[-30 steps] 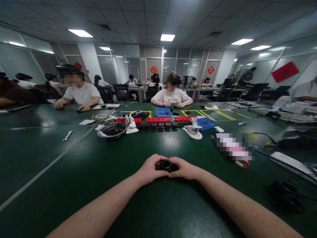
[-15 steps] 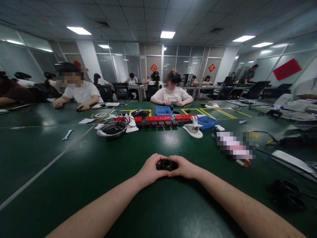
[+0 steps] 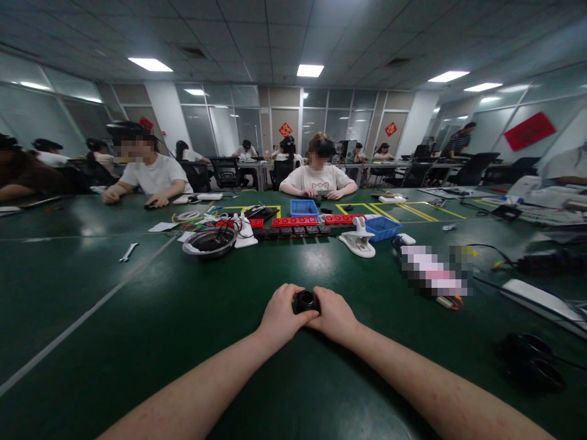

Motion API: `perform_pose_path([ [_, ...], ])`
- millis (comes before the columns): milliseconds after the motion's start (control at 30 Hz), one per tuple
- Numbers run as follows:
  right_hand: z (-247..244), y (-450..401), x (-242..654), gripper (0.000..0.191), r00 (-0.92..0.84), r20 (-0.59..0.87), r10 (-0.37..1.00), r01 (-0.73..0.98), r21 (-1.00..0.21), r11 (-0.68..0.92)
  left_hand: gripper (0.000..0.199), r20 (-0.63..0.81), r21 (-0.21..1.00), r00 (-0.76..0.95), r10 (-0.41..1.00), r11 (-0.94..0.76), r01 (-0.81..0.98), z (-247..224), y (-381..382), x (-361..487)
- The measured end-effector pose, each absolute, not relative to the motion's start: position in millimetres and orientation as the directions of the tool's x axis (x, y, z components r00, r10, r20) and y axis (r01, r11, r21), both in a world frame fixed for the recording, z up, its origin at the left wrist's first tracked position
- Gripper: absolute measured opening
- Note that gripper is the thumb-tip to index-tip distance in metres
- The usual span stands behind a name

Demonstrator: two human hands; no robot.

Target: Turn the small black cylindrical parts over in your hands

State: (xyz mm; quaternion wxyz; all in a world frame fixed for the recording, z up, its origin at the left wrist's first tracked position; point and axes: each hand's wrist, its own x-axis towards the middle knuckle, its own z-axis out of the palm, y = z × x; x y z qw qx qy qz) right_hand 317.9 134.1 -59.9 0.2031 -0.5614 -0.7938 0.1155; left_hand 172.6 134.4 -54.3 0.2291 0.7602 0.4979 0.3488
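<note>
A small black round part with a ring-shaped opening on top stands between my hands, just above or on the green table; I cannot tell which. My left hand curls around its left side, the thumb lying across its front. Around the right side wraps my right hand, its fingers partly hidden behind the left thumb. Both hands are closed on the part and touch each other at the front. Most of its sides and underside are covered by fingers.
Beyond the hands stand a metal bowl with black items, red power strips, a white clip base and blue bins. A wrench lies left; a black cabled object sits right. Co-workers sit across the table.
My hands have drawn closer around the black part, and my right hand has turned and shifted slightly left. Less of the part's sides shows now. The camera view has shifted slightly.
</note>
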Motion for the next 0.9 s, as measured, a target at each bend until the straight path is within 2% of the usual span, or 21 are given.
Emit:
perform_pose_path([
  [133,-54.0,139.9,332.6,0.055,-0.506,0.160,0.848,0.545,-0.703,0.458,0.034,0.259,0.741,0.410,0.874,-0.452,0.496,-52.2,141.6,164.3],
  [200,-50.9,143.9,340.7,0.049,-0.614,0.095,0.784,0.423,-0.798,0.428,0.035,0.230,0.759,0.474,0.850,-0.462,0.460,-49.3,144.0,160.3],
  [267,-49.3,147.2,346.1,0.044,-0.657,0.037,0.753,0.373,-0.852,0.367,0.036,0.216,0.769,0.513,0.831,-0.469,0.435,-46.3,145.2,157.6],
  [367,-49.7,150.2,348.0,0.042,-0.653,-0.003,0.757,0.360,-0.881,0.307,0.038,0.209,0.779,0.535,0.819,-0.470,0.415,-43.6,145.9,156.0],
  [567,-52.6,151.1,344.8,0.035,-0.655,0.006,0.756,0.330,-0.898,0.292,0.039,0.207,0.778,0.529,0.823,-0.466,0.421,-45.8,147.2,156.5],
  [733,-55.8,152.5,345.7,0.034,-0.666,0.046,0.745,0.310,-0.890,0.333,0.037,0.235,0.764,0.518,0.823,-0.485,0.425,-46.8,146.1,157.8],
  [900,-54.5,152.4,345.9,0.033,-0.647,0.052,0.761,0.377,-0.845,0.378,0.037,0.243,0.753,0.507,0.827,-0.491,0.439,-46.4,144.3,159.5],
])
